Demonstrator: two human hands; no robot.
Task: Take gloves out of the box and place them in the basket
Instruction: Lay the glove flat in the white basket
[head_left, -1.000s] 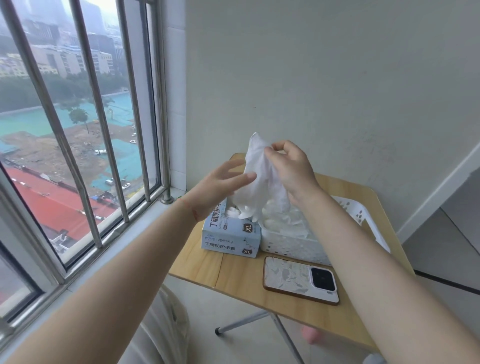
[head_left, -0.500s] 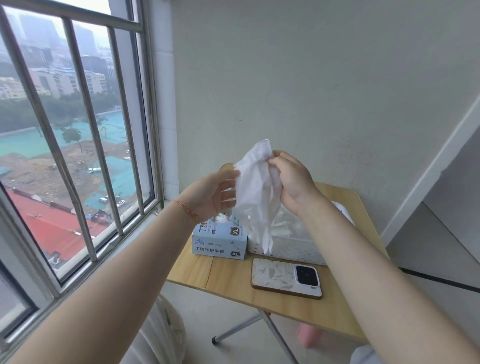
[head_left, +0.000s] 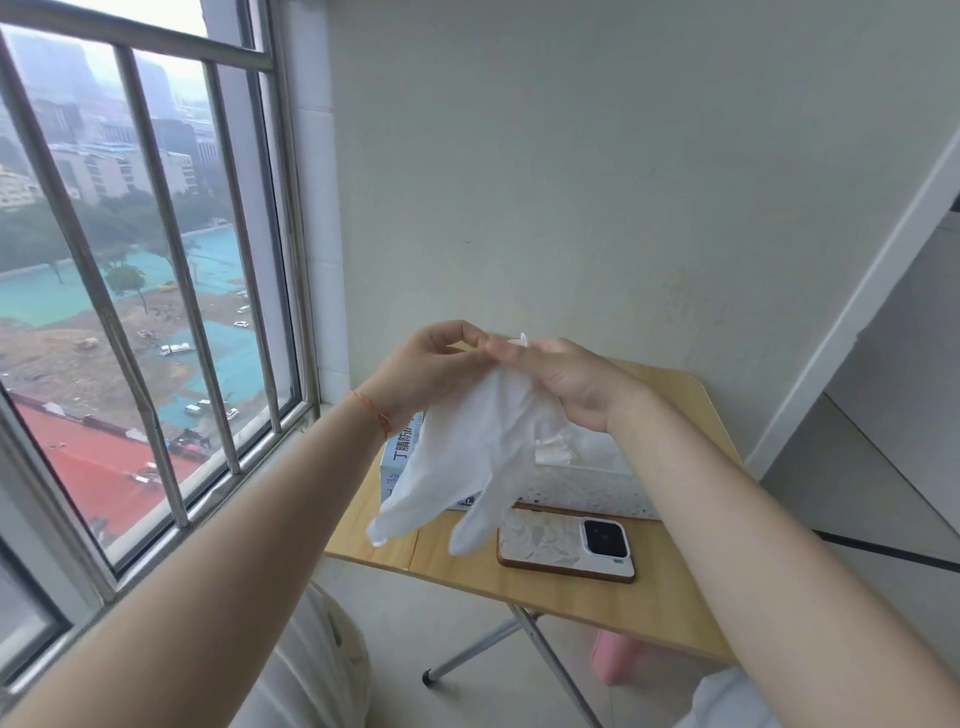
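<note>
You are holding a white glove (head_left: 467, 447) up above the wooden surface (head_left: 571, 592), your left hand (head_left: 431, 364) and right hand (head_left: 561, 379) both pinching its cuff, its empty fingers dangling over the glove box (head_left: 397, 457) beside the white basket (head_left: 592, 491); a phone (head_left: 566, 545) is lying nearer you.

Barred window (head_left: 156, 291) left, pale wall (head_left: 597, 182) behind a folding wooden table (head_left: 649, 603).
</note>
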